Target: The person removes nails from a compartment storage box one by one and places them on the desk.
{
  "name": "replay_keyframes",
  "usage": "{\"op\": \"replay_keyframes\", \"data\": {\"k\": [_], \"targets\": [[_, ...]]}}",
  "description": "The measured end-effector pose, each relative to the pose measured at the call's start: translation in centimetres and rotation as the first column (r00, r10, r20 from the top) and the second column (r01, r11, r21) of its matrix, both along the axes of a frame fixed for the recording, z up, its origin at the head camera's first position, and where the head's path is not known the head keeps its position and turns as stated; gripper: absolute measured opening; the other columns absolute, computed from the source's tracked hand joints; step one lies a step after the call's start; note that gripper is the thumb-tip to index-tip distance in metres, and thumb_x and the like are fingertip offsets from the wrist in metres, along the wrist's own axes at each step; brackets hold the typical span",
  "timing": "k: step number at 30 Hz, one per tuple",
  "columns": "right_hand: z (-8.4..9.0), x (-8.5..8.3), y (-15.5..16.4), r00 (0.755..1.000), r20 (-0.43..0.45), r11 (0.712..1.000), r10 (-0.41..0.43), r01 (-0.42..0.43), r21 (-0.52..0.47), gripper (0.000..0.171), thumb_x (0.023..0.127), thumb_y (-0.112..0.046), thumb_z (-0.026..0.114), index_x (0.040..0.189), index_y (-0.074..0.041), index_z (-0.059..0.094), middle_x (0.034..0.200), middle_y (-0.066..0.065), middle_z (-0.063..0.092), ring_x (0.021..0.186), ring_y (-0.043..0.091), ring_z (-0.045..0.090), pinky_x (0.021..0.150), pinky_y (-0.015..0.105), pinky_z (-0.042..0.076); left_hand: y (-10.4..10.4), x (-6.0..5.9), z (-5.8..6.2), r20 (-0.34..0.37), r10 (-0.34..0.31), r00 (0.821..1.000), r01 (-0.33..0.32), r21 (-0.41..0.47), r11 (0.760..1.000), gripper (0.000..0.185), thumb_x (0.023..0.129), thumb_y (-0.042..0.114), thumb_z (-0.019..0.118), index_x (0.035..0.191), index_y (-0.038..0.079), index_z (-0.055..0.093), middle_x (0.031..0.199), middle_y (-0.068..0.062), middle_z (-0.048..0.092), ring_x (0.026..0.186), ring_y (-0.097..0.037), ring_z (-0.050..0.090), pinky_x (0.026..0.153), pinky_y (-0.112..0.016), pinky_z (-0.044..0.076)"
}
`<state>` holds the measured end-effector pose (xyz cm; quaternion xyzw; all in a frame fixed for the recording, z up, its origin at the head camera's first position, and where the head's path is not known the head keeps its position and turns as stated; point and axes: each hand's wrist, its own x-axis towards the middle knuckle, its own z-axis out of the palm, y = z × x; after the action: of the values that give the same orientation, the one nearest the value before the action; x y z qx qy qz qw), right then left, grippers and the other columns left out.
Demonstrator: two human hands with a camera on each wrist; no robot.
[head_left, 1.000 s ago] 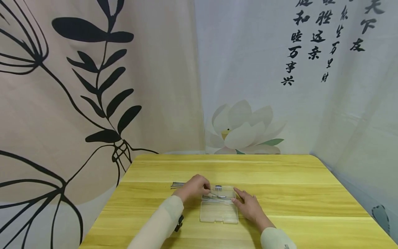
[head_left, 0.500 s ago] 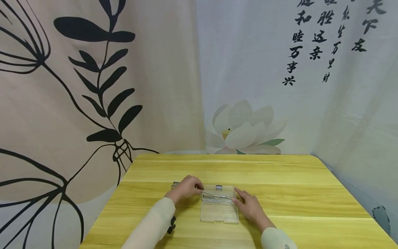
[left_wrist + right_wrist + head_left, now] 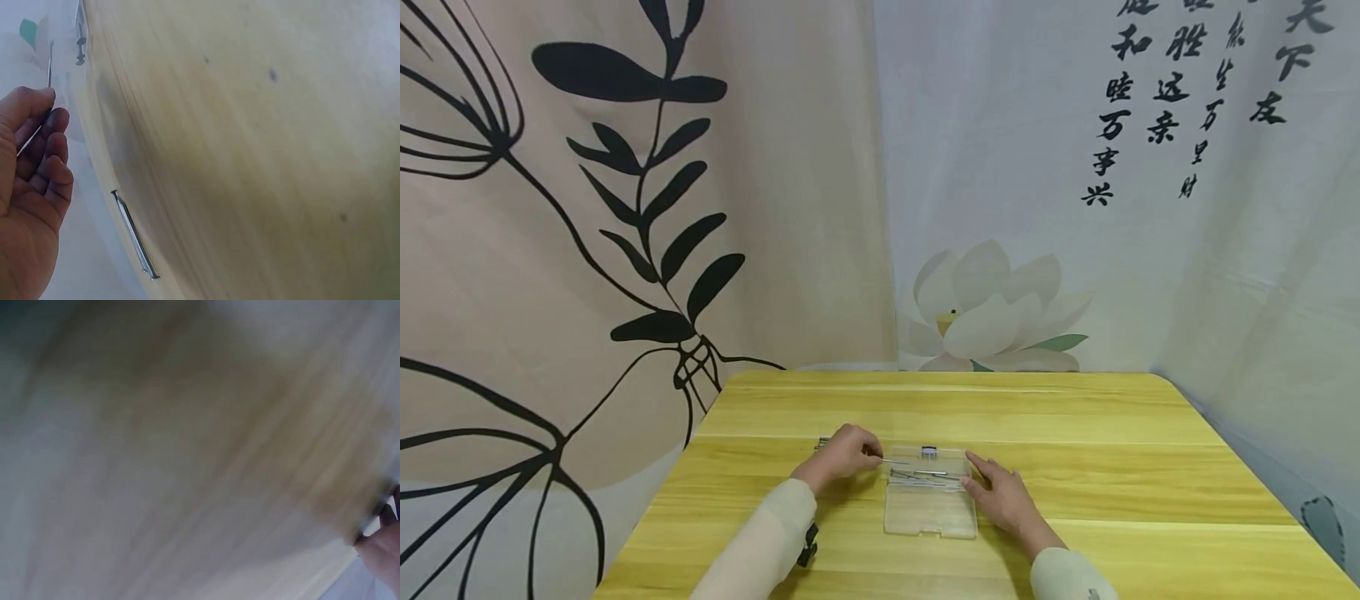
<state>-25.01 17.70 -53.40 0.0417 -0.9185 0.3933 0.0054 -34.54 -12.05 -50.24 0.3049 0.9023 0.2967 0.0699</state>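
Left hand (image 3: 842, 456) pinches a metal rod (image 3: 50, 72) (slim, straight).

Pinching with the thumb against the fingers of the left hand (image 3: 848, 454), just left of the clear box (image 3: 929, 514) and beside its far half; curling those fingers loosely toward the palm. Reaching in with the left arm from the near left of the box, clad in a pale left sleeve (image 3: 767, 537) almost to the bare wrist (image 3: 812, 479). Resting the right hand (image 3: 1002, 498) against the box's right edge, stretching the forefinger toward its far right corner, spreading the thumb apart. Slanting the right sleeve (image 3: 1067, 575), also pale, from the near right of the box
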Motion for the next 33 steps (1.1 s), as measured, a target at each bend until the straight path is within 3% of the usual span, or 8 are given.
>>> {"op": "replay_keyframes", "data": {"k": [13,25,33], "targets": [[0.2,0.0,-0.2,1.000,-0.013,1.000,0.003,-0.003,0.003,0.051,0.101,-0.030,0.059,0.147,-0.010,0.049,0.145,0.023,0.048,0.140,0.046,0.031,0.113,0.064,0.004,-3.8,-0.2,-0.5,0.022,0.071,0.997,-0.073,0.117,0.990,0.006,0.092,0.008,0.069,0.093,0.005,0.074,0.082,0.005,0.066,0.072,-0.011,0.058,0.066,-0.030,0.050],[0.3,0.1,-0.2,1.000,-0.005,1.000,-0.002,0.002,0.004,0.052,0.101,-0.031,0.059,0.147,-0.010,0.049,0.145,0.024,0.047,0.140,0.046,0.030,0.113,0.064,0.004,-8.6,0.0,-1.0,0.038,0.222,0.974,-0.225,0.122,0.967,0.006,0.090,0.009,0.072,0.090,0.002,0.073,0.083,0.002,0.065,0.074,-0.013,0.056,0.065,-0.029,0.049],[0.1,0.1,0.0,1.000,-0.002,1.000,0.001,-0.001,-0.008,0.052,0.101,-0.032,0.058,0.148,-0.011,0.048,0.146,0.023,0.047,0.141,0.046,0.030,0.113,0.064,0.003,-9.8,0.0,-1.4,0.024,0.246,0.969,-0.247,0.113,0.962,0.005,0.090,0.008,0.072,0.089,0.003,0.074,0.083,0.002,0.066,0.073,-0.012,0.055,0.063,-0.028,0.048]]}}
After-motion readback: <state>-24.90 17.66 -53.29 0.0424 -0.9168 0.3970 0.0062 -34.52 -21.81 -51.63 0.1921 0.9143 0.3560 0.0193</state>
